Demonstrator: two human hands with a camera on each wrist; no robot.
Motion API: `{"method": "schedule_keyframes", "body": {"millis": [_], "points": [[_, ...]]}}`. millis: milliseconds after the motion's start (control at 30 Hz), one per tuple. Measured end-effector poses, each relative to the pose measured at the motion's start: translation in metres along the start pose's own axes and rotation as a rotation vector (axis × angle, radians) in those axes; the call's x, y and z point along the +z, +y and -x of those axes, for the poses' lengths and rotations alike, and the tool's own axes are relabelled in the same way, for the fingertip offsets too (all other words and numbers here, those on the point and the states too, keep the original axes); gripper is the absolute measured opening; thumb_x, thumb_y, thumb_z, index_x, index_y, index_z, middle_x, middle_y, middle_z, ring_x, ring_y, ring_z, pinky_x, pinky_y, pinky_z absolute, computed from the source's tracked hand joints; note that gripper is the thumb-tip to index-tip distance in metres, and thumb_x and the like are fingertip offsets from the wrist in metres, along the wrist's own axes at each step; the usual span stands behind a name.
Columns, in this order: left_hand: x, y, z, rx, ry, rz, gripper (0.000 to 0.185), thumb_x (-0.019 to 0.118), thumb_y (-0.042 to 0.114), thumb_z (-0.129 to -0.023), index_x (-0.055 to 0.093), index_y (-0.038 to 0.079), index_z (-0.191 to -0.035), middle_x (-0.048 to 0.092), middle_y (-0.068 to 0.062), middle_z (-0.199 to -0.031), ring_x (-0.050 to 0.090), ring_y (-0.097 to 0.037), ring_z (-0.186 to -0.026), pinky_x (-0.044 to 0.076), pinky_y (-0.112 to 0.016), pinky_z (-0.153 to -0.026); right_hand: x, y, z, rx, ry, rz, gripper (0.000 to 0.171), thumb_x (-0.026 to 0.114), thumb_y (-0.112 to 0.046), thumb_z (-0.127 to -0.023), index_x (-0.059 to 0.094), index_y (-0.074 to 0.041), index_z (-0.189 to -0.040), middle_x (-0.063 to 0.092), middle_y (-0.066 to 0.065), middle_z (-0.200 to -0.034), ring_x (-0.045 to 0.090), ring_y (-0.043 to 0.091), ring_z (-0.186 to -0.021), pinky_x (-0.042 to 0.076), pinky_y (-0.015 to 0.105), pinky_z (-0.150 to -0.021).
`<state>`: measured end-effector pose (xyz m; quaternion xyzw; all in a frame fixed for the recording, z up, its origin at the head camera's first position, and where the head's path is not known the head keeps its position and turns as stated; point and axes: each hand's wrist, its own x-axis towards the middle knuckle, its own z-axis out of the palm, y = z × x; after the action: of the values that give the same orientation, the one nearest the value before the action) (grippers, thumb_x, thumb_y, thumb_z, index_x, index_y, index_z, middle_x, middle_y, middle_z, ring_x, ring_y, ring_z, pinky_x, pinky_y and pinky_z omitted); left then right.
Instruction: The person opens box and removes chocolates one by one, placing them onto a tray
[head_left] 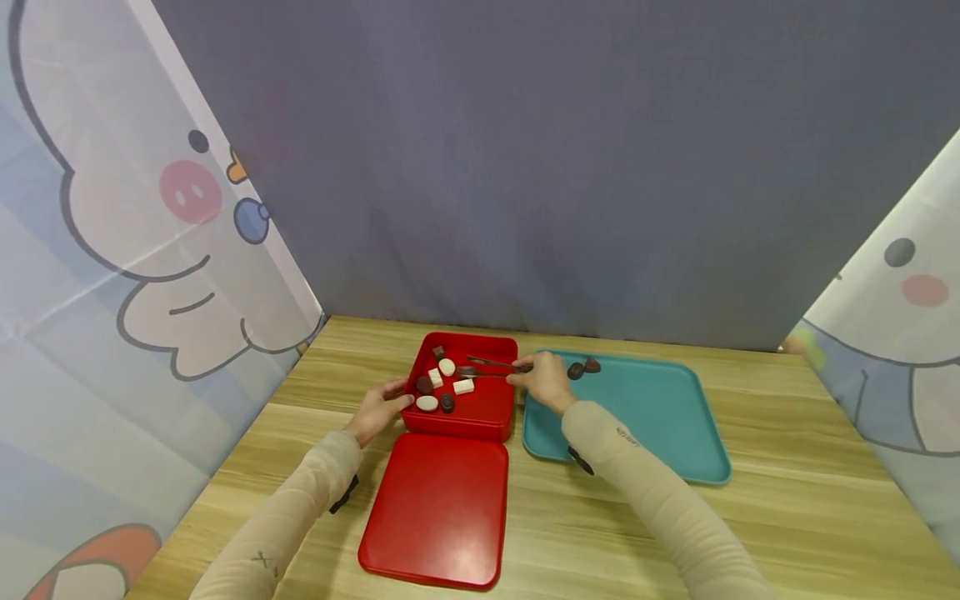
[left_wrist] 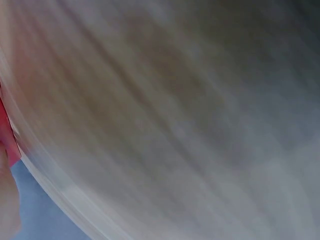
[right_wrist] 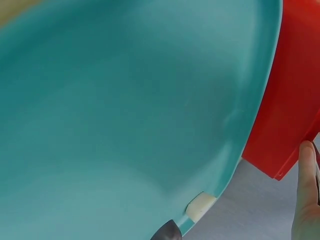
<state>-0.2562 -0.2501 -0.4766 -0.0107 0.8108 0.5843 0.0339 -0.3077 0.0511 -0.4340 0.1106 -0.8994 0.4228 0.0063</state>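
Note:
My left hand (head_left: 378, 411) holds the left side of an open red box (head_left: 491, 407), its thumb at the rim. Inside the box lie several chocolates, among them a white oval one (head_left: 427, 403), a white rectangular one (head_left: 463, 387) and a dark round one (head_left: 424, 385). With my right hand (head_left: 546, 381) I grip a pair of metal tongs (head_left: 491, 373), which reach leftward over the box with their tips apart. Blur fills most of the left wrist view, where a bit of red box shows at the left edge.
Right of the box lies a teal tray (head_left: 652, 417) with two dark chocolates (head_left: 583, 367) near its back edge. In the right wrist view, a white chocolate (right_wrist: 201, 206) also lies at the tray's edge. A flat red lid (head_left: 438, 508) is in front of the box. A grey curtain (head_left: 510, 167) hangs behind the table.

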Motion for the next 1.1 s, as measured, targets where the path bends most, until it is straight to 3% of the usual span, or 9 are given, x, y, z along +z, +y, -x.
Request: {"method": "schedule_keyframes", "body": {"millis": [667, 900, 967, 1100], "points": [[0.000, 0.002, 0.003, -0.001, -0.008, -0.007, 0.050, 0.053, 0.015, -0.092, 0.040, -0.001, -0.137, 0.044, -0.022, -0.137, 0.046, -0.035, -0.122, 0.043, -0.042, -0.097, -0.002, -0.003, -0.002, 0.005, -0.019, 0.005, 0.016, 0.074, -0.015, -0.077, 0.074, -0.009, -0.092, 0.071, 0.005, -0.088, 0.061, 0.013, -0.068, 0.050, 0.024, -0.058], [-0.001, 0.001, 0.002, 0.006, -0.015, -0.012, 0.049, 0.052, 0.014, -0.092, 0.039, -0.002, -0.137, 0.044, -0.023, -0.136, 0.046, -0.034, -0.121, 0.044, -0.039, -0.096, -0.001, -0.001, 0.000, 0.001, -0.005, -0.008, 0.016, 0.073, -0.017, -0.077, 0.074, -0.010, -0.092, 0.070, 0.005, -0.090, 0.062, 0.015, -0.073, 0.050, 0.025, -0.059], [-0.001, 0.009, 0.007, 0.008, -0.027, -0.013, 0.050, 0.051, 0.012, -0.093, 0.037, -0.004, -0.137, 0.042, -0.025, -0.136, 0.045, -0.036, -0.122, 0.043, -0.040, -0.097, -0.001, 0.000, 0.000, 0.001, -0.002, -0.017, 0.017, 0.073, -0.017, -0.077, 0.074, -0.010, -0.092, 0.070, 0.005, -0.091, 0.062, 0.016, -0.075, 0.050, 0.025, -0.060], [0.000, 0.010, 0.008, 0.008, -0.026, -0.009, 0.049, 0.052, 0.012, -0.092, 0.038, -0.003, -0.137, 0.043, -0.024, -0.136, 0.045, -0.035, -0.122, 0.043, -0.041, -0.097, -0.001, 0.002, 0.001, -0.002, 0.009, -0.021, 0.017, 0.074, -0.018, -0.077, 0.074, -0.011, -0.092, 0.071, 0.005, -0.091, 0.062, 0.017, -0.077, 0.051, 0.026, -0.062]]}}
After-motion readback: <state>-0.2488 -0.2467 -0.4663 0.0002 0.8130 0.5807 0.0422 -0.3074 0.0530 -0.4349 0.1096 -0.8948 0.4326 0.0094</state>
